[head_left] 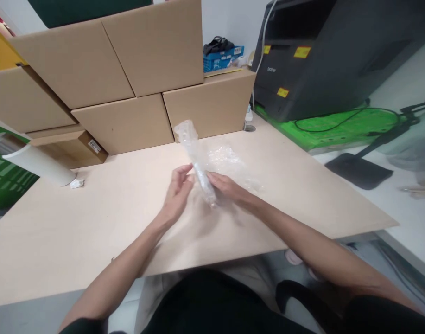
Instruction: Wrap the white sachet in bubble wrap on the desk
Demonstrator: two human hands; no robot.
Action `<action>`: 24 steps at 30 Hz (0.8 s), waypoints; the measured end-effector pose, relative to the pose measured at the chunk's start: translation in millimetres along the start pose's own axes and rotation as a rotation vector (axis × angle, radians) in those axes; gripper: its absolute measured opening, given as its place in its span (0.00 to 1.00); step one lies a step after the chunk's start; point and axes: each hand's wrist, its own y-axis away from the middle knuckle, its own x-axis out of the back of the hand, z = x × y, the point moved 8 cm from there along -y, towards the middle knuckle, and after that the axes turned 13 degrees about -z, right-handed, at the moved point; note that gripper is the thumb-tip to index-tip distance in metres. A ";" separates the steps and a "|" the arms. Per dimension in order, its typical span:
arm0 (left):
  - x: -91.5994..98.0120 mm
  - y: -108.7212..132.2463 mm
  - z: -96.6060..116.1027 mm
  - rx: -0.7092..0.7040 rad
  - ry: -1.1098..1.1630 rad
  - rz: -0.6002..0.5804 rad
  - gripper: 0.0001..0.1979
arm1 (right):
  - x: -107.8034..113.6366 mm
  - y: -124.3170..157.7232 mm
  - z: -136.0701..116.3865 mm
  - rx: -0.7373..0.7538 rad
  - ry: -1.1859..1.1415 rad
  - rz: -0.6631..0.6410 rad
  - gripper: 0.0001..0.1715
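A long, narrow bundle in clear plastic wrap [202,178] stands tilted between my hands above the table, its loose upper end leaning away to the left. My right hand [226,185] grips the bundle's right side with thumb and fingers together. On the other side, my left hand [179,188] has its fingers curled and apart, close beside the wrap, with nothing held in them. A crumpled sheet of clear plastic [228,160] lies on the table [129,204] just behind my right hand. What is inside the wrap cannot be made out.
Stacked cardboard boxes [125,123] line the table's back edge. A white cylinder [47,164] and a small crumpled white piece [77,183] are at the left. A dark printer [302,69] stands on a green crate [344,127] at the right, near a black stand [360,171].
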 end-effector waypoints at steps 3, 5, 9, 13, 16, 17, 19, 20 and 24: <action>-42.2 -22.8 -1.1 -0.088 -0.270 -0.183 0.21 | 22.8 16.4 11.1 -0.039 -0.141 0.053 0.26; -65.6 -35.9 -11.6 -0.082 -0.461 -0.245 0.25 | 42.2 29.5 18.1 -0.052 -0.153 0.122 0.24; -104.4 -52.2 -37.5 0.033 -0.720 -0.355 0.28 | 85.9 53.8 32.2 -0.100 0.184 0.299 0.13; -121.5 -56.1 -45.8 0.088 -0.860 -0.379 0.27 | 119.8 67.8 45.1 -0.164 0.470 0.529 0.14; -124.3 -55.9 -47.4 0.098 -0.917 -0.382 0.28 | 126.0 60.6 59.3 -0.231 0.241 0.557 0.17; -124.9 -55.9 -47.8 0.095 -0.929 -0.384 0.28 | 123.6 54.3 61.8 -0.240 0.116 0.534 0.18; -125.5 -56.4 -48.9 0.089 -0.941 -0.386 0.28 | 115.2 39.6 61.4 -0.245 -0.142 0.482 0.16; -125.0 -56.7 -49.6 0.089 -0.943 -0.383 0.28 | 110.0 32.5 59.5 -0.249 -0.261 0.458 0.13; -112.1 -51.2 -49.6 0.092 -0.939 -0.391 0.27 | 82.9 16.0 53.8 -0.326 -0.580 0.360 0.07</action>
